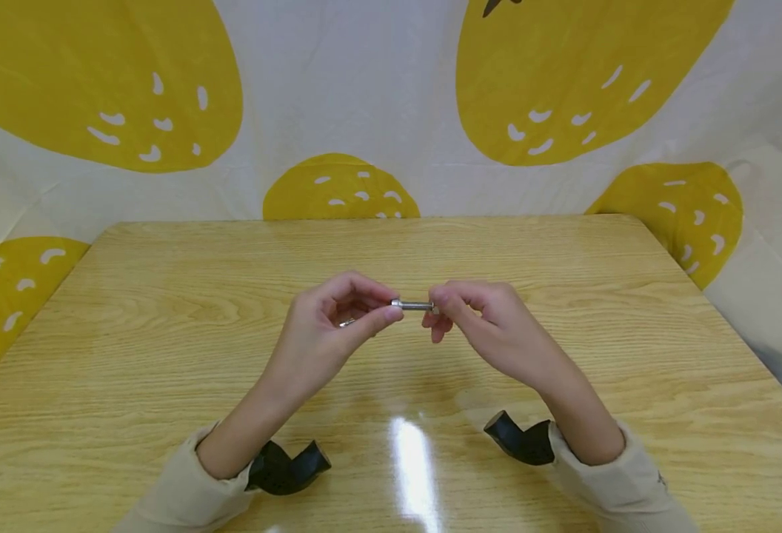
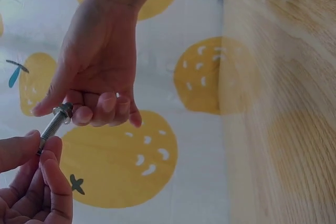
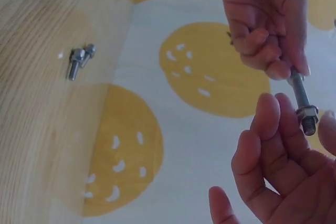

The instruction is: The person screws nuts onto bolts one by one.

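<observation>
In the head view my left hand (image 1: 327,318) pinches the head of a silver bolt (image 1: 418,306) between thumb and fingers, its shaft pointing right. At the shaft's far end sits a nut (image 3: 306,112) with a flat washer-like rim, the threaded tip poking out past it. My right hand (image 1: 500,326) is around that end. Both wrist views show its fingers loosely bent close beside the nut, the thumb slightly apart from it. Two more bolts (image 3: 77,62), at least one with a nut, lie on the table in the right wrist view; my left hand mostly hides them in the head view.
A wood-grain table (image 1: 164,296) stretches under both hands, glossy near the front. Behind it hangs a white cloth (image 1: 344,81) with yellow fruit shapes. Black camera mounts (image 1: 291,470) stick out from both sleeve cuffs.
</observation>
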A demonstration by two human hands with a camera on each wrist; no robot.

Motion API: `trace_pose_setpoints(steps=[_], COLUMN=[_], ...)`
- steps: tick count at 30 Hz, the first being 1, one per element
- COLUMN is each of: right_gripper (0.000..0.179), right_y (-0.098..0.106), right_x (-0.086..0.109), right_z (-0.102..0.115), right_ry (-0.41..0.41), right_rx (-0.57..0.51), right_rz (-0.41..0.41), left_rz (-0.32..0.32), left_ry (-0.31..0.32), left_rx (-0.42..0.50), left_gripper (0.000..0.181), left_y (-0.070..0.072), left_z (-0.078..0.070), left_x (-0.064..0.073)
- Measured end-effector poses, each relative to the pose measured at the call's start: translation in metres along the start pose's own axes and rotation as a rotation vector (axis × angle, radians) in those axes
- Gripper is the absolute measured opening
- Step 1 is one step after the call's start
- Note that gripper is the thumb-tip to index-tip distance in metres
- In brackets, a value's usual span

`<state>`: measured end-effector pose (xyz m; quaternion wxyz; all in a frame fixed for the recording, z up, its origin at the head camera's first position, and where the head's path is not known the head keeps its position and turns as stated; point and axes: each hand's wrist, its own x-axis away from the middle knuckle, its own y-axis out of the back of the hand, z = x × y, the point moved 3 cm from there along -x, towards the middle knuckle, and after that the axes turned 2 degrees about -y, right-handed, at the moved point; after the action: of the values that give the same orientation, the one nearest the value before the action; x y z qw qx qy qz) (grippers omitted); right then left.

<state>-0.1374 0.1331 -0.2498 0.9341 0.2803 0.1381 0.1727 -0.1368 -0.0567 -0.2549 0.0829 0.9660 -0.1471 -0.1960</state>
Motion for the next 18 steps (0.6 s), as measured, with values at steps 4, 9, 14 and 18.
trace_pose_setpoints(steps=[4,9,14,18], right_gripper=[0.020,0.015,0.021,0.016], right_y=[0.0032,0.0040,0.0000,-0.0005], right_x=[0.0014,0.0027,-0.0003,0.0001], right_z=[0.0007,0.0040,0.0021,0.0010], right_ry=[0.003,0.057,0.023,0.022], right_rx=[-0.003,-0.023,-0.033,-0.025], right_rz=[-0.014,-0.062,-0.055,-0.005], left_rz=[-0.009,-0.011,0.017,-0.005], left_ry=[0.016,0.030,0.032,0.051], left_rx=[0.012,0.045,0.074,0.085], left_gripper=[0.016,0.017,0.016,0.017], left_y=[0.0012,0.0014,-0.0017,-0.0002], left_z=[0.0002,-0.0004,-0.0003,-0.0004], left_x=[0.0006,0.0006,0.0015,0.0021])
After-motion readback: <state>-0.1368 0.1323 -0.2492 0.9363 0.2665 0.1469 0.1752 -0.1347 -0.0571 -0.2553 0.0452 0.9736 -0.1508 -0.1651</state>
